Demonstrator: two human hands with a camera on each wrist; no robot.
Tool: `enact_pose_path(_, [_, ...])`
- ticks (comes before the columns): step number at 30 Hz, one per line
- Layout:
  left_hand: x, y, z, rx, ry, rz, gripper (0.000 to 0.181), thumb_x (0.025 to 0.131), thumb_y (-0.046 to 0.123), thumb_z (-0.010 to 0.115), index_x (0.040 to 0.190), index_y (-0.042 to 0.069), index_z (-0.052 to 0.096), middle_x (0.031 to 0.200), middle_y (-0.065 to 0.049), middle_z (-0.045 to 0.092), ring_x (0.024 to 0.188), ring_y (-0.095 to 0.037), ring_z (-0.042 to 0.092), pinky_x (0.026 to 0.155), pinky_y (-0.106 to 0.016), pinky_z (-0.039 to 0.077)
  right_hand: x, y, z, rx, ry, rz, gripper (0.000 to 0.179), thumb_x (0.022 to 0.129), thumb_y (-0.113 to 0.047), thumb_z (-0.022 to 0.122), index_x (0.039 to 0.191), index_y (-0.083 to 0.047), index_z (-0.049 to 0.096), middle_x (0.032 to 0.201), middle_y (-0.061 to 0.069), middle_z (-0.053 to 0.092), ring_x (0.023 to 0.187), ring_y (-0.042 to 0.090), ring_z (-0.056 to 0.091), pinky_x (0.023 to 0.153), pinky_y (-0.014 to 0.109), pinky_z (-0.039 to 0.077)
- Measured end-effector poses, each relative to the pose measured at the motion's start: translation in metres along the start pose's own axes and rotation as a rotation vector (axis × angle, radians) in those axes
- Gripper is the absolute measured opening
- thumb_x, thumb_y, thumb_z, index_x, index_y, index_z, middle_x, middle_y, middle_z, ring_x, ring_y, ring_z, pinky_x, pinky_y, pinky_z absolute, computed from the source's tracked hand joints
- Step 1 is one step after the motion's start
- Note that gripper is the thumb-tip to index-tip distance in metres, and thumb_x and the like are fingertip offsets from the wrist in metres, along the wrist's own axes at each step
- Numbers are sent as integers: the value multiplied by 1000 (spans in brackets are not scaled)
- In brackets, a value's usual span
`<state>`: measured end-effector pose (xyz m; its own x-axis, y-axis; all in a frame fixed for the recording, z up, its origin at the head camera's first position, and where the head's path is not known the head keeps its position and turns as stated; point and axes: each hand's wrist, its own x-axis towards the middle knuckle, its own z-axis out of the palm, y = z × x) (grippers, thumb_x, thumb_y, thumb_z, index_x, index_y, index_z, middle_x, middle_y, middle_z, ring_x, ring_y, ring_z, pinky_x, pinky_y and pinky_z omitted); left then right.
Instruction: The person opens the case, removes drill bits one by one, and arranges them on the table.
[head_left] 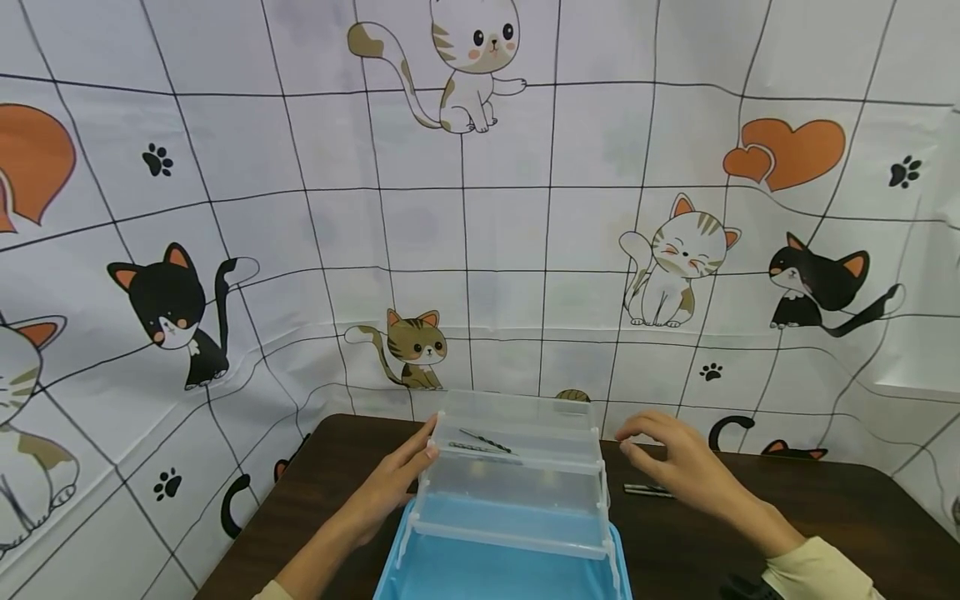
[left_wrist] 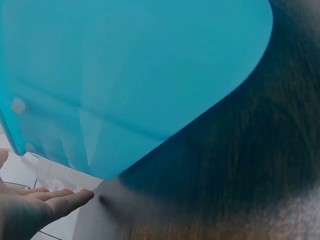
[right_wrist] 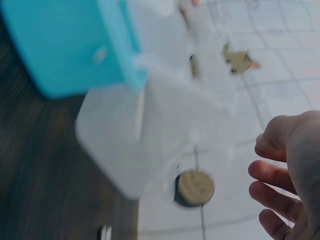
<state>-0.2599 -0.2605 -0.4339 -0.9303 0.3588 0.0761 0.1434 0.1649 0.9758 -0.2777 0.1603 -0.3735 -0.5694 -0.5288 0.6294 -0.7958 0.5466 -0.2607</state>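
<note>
A blue box (head_left: 495,575) with clear plastic tiered trays (head_left: 517,483) unfolded above it stands on the dark table. In the upper tray lie thin twisted drill bits (head_left: 487,442), one dark and one lighter. My left hand (head_left: 390,479) is at the left side of the upper trays, its fingertips right at their edge; the left wrist view shows its fingers extended. My right hand (head_left: 678,458) hovers right of the trays with loosely bent fingers and nothing between them. Below it, shiny metal rods (head_left: 648,491) lie on the table, partly covered by the hand.
The brown wooden table (head_left: 832,508) reaches back to a white cloth backdrop (head_left: 510,233) printed with cats and grid lines. A black object (head_left: 746,588) sits at the front edge of the view, beside the right sleeve (head_left: 817,571).
</note>
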Motion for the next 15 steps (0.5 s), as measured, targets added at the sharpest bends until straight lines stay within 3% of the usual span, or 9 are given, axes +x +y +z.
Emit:
enact_pose_path(10, [0,0,-2,2,-3,6,50,98,46,37,143,50,14,151,5,3,134,-35,14,87,-68,31,42,-38,20,92,-9,-48,16,90,-20,63,103,-28,63,102,-8,61,88,9,56,66,30,49])
enact_pose_path(15, [0,0,-1,-1,-4,5,50,98,46,37,143,50,15,151,5,3,134,-35,14,87,-67,31,61,-56,32,126,-22,-30,14,90,-25,64,103,-30,63,100,-12,60,87,9,55,65,32,47])
